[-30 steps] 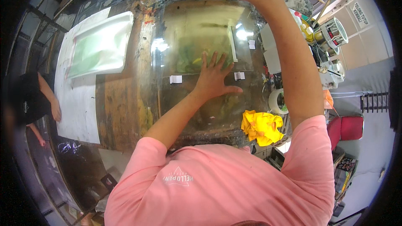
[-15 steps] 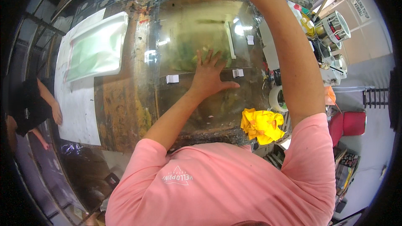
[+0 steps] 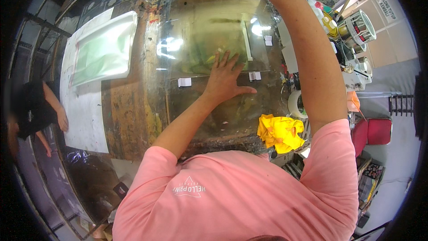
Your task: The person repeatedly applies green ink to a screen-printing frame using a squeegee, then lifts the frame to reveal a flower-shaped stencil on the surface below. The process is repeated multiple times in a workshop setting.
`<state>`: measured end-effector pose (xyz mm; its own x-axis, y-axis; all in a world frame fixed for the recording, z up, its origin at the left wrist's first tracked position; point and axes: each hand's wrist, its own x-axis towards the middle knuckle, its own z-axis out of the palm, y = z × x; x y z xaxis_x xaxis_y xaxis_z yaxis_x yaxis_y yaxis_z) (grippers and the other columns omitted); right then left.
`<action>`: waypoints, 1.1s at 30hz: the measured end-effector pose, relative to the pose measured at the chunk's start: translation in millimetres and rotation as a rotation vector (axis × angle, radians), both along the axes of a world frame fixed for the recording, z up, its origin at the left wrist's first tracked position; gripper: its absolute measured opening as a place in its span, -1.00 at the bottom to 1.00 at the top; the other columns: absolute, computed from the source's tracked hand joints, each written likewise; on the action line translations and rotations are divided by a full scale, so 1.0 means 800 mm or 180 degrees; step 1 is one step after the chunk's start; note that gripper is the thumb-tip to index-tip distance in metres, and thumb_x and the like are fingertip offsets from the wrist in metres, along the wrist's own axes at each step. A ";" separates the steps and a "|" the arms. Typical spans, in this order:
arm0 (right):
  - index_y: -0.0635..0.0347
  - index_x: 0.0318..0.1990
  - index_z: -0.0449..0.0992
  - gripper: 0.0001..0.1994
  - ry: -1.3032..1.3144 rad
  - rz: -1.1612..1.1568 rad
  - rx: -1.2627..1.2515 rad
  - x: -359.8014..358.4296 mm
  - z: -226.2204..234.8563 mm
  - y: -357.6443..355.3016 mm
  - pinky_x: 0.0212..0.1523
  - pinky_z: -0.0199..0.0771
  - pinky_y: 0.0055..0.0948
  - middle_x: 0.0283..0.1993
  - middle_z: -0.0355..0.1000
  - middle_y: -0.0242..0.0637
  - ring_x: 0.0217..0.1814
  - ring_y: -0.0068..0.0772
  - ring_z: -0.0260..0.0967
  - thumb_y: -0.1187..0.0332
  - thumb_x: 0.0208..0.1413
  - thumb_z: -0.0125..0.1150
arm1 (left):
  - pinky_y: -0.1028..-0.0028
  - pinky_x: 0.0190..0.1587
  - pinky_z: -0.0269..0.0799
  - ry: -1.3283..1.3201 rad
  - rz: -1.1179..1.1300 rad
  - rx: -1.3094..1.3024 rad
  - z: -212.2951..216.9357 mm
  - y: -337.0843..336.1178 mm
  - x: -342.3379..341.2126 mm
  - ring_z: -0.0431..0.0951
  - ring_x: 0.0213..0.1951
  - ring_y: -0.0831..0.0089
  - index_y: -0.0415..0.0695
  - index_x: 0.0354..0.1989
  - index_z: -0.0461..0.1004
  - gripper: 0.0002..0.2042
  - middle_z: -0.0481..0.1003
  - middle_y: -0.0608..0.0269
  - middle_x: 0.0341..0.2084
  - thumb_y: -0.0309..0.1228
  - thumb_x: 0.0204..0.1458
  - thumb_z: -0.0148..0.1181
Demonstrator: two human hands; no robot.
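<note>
My left hand lies flat with its fingers spread, over the near edge of a greenish-yellow, see-through panel. Nothing is gripped in it. The panel and the dark worktop around it look glossy and carry bright glare. Small white tabs sit near the panel's corners, and a white strip runs along its right side. My right forearm stretches up past the panel's right side to the top edge of the picture, where the hand is cut off.
A crumpled yellow cloth and a tape roll lie at the near right. Cans stand at the right. To the left are a plastic-covered greenish sheet and white paper, with another person's hand at its edge.
The glare left of the panel has grown larger and brighter. The whole view has shifted slightly. My left hand remains spread in the same place, and my right arm is still stretched out.
</note>
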<state>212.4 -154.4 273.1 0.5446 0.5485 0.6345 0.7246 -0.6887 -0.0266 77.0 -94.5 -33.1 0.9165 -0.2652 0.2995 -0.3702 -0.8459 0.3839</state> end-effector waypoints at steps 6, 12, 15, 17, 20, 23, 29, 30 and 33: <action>0.28 -0.41 0.69 -0.43 -0.0009 0.0052 0.0065 -0.001 0.000 0.001 0.03 0.42 0.02 -0.43 0.61 0.02 -0.27 0.06 0.59 -0.11 0.27 0.05 | -0.30 0.58 -0.22 -0.0212 -0.0079 -0.0074 -0.005 -0.003 0.002 0.21 0.50 -0.23 -0.20 0.21 0.60 0.01 0.39 -0.15 0.38 0.55 -0.11 0.23; 0.28 -0.40 0.68 -0.46 -0.0263 0.0147 0.0207 -0.004 -0.007 -0.003 0.01 0.41 0.03 -0.38 0.62 0.05 -0.25 0.10 0.59 -0.09 0.24 0.10 | -0.15 0.61 -0.13 -0.0116 -0.0075 -0.0014 -0.009 -0.002 0.001 0.19 0.54 -0.10 -0.17 0.28 0.57 0.03 0.38 -0.09 0.42 0.54 -0.12 0.27; 0.28 -0.39 0.67 -0.47 -0.0159 0.0109 0.0204 0.000 -0.006 -0.001 0.02 0.41 0.02 -0.36 0.62 0.07 -0.24 0.12 0.59 -0.08 0.23 0.12 | -0.13 0.58 0.00 -0.0122 -0.0028 0.0093 -0.001 -0.003 -0.001 0.23 0.52 -0.11 -0.16 0.28 0.57 0.00 0.40 -0.07 0.41 0.50 -0.13 0.33; 0.28 -0.40 0.66 -0.47 -0.0223 0.0201 0.0260 0.002 -0.007 -0.001 0.00 0.41 0.03 -0.36 0.62 0.06 -0.25 0.11 0.59 -0.08 0.23 0.13 | -0.09 0.50 0.17 -0.0333 0.0195 -0.0394 0.020 0.007 -0.003 0.35 0.44 -0.09 -0.16 0.26 0.58 -0.10 0.46 -0.06 0.34 0.36 -0.09 0.44; 0.27 -0.27 0.66 -0.50 -0.0338 0.0195 0.0248 -0.004 -0.023 -0.007 0.01 0.40 0.00 -0.33 0.63 0.04 -0.21 0.10 0.59 -0.07 0.26 0.16 | 0.10 0.34 0.44 -0.0278 0.1005 -0.1812 0.076 0.045 -0.004 0.53 0.29 0.02 -0.25 0.31 0.50 -0.15 0.55 -0.08 0.23 0.10 -0.04 0.60; 0.25 -0.08 0.68 -0.52 -0.0458 0.0172 0.0176 -0.025 -0.057 -0.016 0.02 0.40 -0.05 -0.27 0.64 0.03 -0.15 0.10 0.59 -0.06 0.29 0.21 | 0.32 0.12 0.58 0.0062 0.1492 -0.3692 0.144 0.136 -0.010 0.65 0.05 0.18 -0.33 0.47 0.28 0.01 0.63 0.00 0.05 -0.10 -0.10 0.71; 0.16 -0.12 0.70 -0.59 0.0368 0.0678 -0.0430 -0.092 -0.155 -0.057 -0.12 0.46 0.02 -0.28 0.63 -0.01 -0.20 0.08 0.58 -0.04 0.30 0.28 | 0.21 0.04 0.56 0.0474 0.1581 -0.2947 0.117 0.167 -0.077 0.62 -0.16 0.22 -0.31 0.46 0.34 0.13 0.62 0.12 -0.15 -0.02 -0.31 0.78; 0.13 -0.12 0.72 -0.60 0.0834 0.0772 -0.0751 -0.094 -0.168 -0.064 -0.14 0.47 0.02 -0.28 0.63 -0.03 -0.21 0.08 0.58 -0.04 0.31 0.28 | 0.16 0.07 0.53 0.0701 0.1467 -0.2962 0.098 0.161 -0.087 0.60 -0.14 0.20 -0.28 0.45 0.37 0.13 0.60 0.13 -0.14 0.02 -0.34 0.78; 0.10 -0.13 0.74 -0.62 0.1955 0.0776 -0.0788 -0.111 -0.215 -0.075 -0.14 0.49 0.00 -0.26 0.63 -0.06 -0.20 0.10 0.57 -0.03 0.31 0.27 | 0.07 0.24 0.26 0.0479 0.1972 -0.0948 0.048 0.156 -0.109 0.54 0.00 0.14 -0.18 0.39 0.48 0.12 0.55 0.16 -0.12 0.18 -0.41 0.74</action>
